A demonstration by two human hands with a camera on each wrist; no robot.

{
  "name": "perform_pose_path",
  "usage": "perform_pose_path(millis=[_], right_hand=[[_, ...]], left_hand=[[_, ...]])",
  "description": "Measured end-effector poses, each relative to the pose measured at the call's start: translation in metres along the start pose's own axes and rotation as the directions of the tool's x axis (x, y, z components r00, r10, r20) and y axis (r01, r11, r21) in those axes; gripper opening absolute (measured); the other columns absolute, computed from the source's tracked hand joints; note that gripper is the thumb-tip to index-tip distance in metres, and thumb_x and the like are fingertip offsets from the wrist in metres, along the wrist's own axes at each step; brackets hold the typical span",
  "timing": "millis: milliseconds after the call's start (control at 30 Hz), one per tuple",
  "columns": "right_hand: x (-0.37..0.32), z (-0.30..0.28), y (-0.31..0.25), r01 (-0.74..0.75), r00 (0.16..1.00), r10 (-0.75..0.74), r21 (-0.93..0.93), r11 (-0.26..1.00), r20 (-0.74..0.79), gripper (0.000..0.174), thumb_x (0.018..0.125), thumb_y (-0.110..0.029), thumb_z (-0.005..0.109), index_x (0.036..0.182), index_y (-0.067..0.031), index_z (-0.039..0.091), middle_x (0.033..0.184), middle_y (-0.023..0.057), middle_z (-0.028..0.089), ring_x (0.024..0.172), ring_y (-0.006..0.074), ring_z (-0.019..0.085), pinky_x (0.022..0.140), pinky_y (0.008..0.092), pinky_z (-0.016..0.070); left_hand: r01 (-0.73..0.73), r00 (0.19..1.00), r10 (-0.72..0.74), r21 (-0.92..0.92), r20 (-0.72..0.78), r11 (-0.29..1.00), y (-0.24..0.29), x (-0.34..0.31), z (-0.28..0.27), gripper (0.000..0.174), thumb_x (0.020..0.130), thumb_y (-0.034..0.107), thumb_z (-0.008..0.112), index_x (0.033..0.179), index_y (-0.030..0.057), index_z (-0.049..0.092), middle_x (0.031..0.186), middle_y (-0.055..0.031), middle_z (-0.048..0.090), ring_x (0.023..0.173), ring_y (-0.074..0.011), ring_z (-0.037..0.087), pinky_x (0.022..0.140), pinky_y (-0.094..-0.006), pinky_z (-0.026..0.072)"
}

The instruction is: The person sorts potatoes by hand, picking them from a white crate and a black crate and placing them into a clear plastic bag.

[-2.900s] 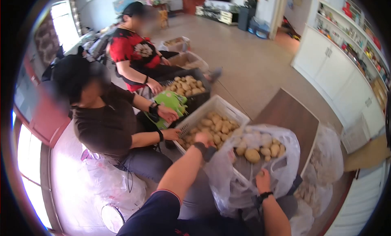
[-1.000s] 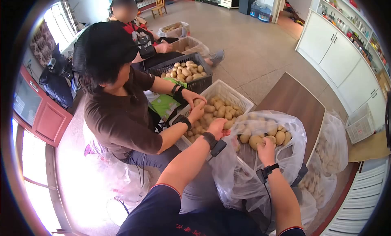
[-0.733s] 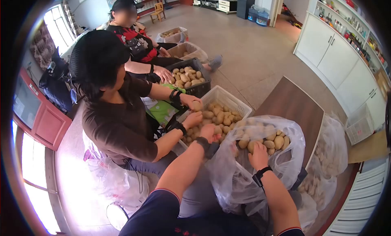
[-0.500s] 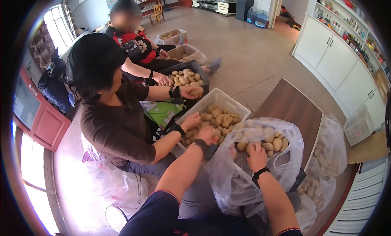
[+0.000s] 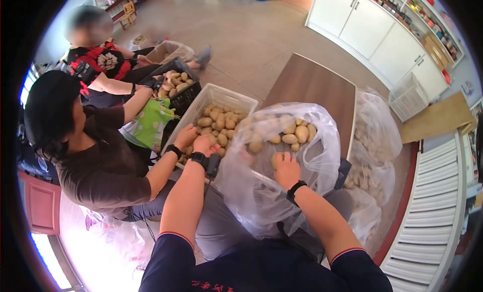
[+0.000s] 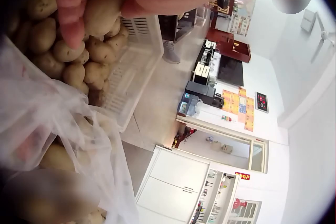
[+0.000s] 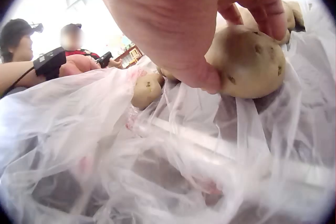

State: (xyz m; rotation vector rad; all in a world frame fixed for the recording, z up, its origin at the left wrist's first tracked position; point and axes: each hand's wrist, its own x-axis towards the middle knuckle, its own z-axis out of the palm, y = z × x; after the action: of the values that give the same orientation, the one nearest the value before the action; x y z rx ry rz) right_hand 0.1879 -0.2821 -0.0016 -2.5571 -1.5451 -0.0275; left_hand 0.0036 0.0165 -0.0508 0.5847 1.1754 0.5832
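Note:
My left hand (image 5: 205,146) is over the white plastic crate (image 5: 240,97), which holds many potatoes (image 5: 221,122). In the left wrist view, its thumb and fingers hold a potato (image 6: 105,11) just above the others. My right hand (image 5: 287,171) is inside the mouth of a clear plastic bag (image 5: 246,191), gripping a larger potato (image 7: 247,64) between thumb and fingers. More potatoes (image 5: 301,133) lie at the bag's far side. In the right wrist view, the bag's crumpled film spreads below the held potato.
A brown board (image 5: 314,85) extends beyond the bag. Filled bags (image 5: 372,126) stand along the right. To the left sits a person in a brown shirt (image 5: 100,166), one hand at the same crate. A black crate (image 5: 188,93) of potatoes and another person (image 5: 108,60) are farther back.
The head view has swung, so the scene sits further left and higher. My right hand has drawn back from the potato pile toward the bag's near side, holding a potato. My left hand stays over the crate.

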Motion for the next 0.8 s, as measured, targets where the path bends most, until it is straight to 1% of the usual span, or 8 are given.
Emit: perform_pose_path(millis=[67,233,433,467,500,567,633,800], right_hand=[[-0.014,-0.004,0.000,0.001,1.000,-0.002,0.025,1.000,0.028,0.045,0.073,-0.011,0.064,0.116,-0.0098,0.052,0.118,0.0150,0.049,0.095,0.0373,0.056,0.078,0.0462,0.0486],[-0.034,-0.001,0.000,-0.028,1.000,0.027,0.055,0.998,0.014,0.049,0.073,-0.011,0.064,0.121,-0.0100,0.052,0.126,0.0153,0.047,0.099,0.0382,0.054,0.083,0.0470,0.0465],[-0.040,0.005,0.005,-0.069,0.996,0.063,0.112,0.991,0.056,0.059,0.073,-0.013,0.067,0.128,-0.0118,0.047,0.129,0.0155,0.045,0.099,0.0393,0.055,0.081,0.0463,0.0490],[-0.041,0.004,0.004,-0.092,0.994,0.084,0.110,0.990,0.069,0.061,0.072,-0.013,0.069,0.129,-0.0124,0.046,0.129,0.0154,0.045,0.097,0.0393,0.056,0.080,0.0462,0.0501],[-0.041,0.003,0.004,-0.089,0.994,0.081,0.113,0.990,0.070,0.061,0.072,-0.013,0.069,0.129,-0.0124,0.046,0.129,0.0154,0.045,0.097,0.0393,0.056,0.080,0.0462,0.0501],[-0.041,0.002,0.003,-0.093,0.995,0.090,0.135,0.986,0.030,0.065,0.070,-0.014,0.072,0.129,-0.0127,0.044,0.128,0.0158,0.044,0.096,0.0394,0.057,0.077,0.0463,0.0516],[-0.040,0.001,0.002,-0.113,0.993,0.108,0.145,0.983,0.038,0.064,0.071,-0.014,0.072,0.128,-0.0133,0.044,0.128,0.0158,0.044,0.096,0.0395,0.057,0.078,0.0468,0.0514],[-0.043,-0.002,0.001,-0.192,0.979,0.176,0.193,0.962,0.097,0.064,0.071,-0.014,0.072,0.128,-0.0151,0.044,0.128,0.0161,0.044,0.101,0.0394,0.057,0.080,0.0479,0.0513]], left_hand=[[0.030,0.999,-0.034,0.105,0.035,0.994,0.002,0.003,-0.010,0.019,0.098,0.018,0.037,0.111,0.0086,0.047,0.091,-0.0139,0.057,0.061,-0.0338,0.064,0.042,-0.0388,0.0473],[-0.015,0.998,0.008,0.107,0.066,0.994,0.000,0.007,-0.011,0.021,0.097,0.016,0.037,0.111,0.0065,0.048,0.092,-0.0154,0.058,0.061,-0.0344,0.065,0.043,-0.0378,0.0483],[-0.160,0.954,0.050,0.361,0.297,0.919,-0.006,0.057,-0.043,0.022,0.098,0.014,0.038,0.114,0.0021,0.047,0.105,-0.0207,0.058,0.081,-0.0409,0.067,0.058,-0.0447,0.0559],[0.162,0.945,-0.198,0.153,0.260,0.975,0.012,0.035,-0.036,0.022,0.098,0.013,0.039,0.115,0.0009,0.046,0.110,-0.0221,0.056,0.091,-0.0418,0.064,0.066,-0.0472,0.0562],[0.466,0.857,-0.431,-0.068,0.282,0.882,0.025,0.021,-0.031,0.022,0.099,0.013,0.040,0.116,-0.0002,0.045,0.116,-0.0235,0.054,0.100,-0.0428,0.062,0.073,-0.0496,0.0566],[0.518,0.824,-0.497,-0.008,0.274,0.855,0.023,0.021,-0.028,0.023,0.099,0.013,0.041,0.118,0.0002,0.044,0.116,-0.0216,0.052,0.110,-0.0412,0.057,0.083,-0.0503,0.0545],[0.127,0.990,-0.121,-0.086,0.071,0.988,-0.002,0.016,-0.009,0.025,0.097,0.011,0.045,0.120,0.0029,0.044,0.109,-0.0162,0.052,0.101,-0.0376,0.060,0.078,-0.0467,0.0563],[-0.007,0.986,0.004,0.017,0.164,1.000,0.012,-0.051,0.028,0.025,0.092,0.011,0.050,0.117,0.0046,0.047,0.102,-0.0101,0.051,0.086,-0.0307,0.062,0.071,-0.0402,0.0565]])
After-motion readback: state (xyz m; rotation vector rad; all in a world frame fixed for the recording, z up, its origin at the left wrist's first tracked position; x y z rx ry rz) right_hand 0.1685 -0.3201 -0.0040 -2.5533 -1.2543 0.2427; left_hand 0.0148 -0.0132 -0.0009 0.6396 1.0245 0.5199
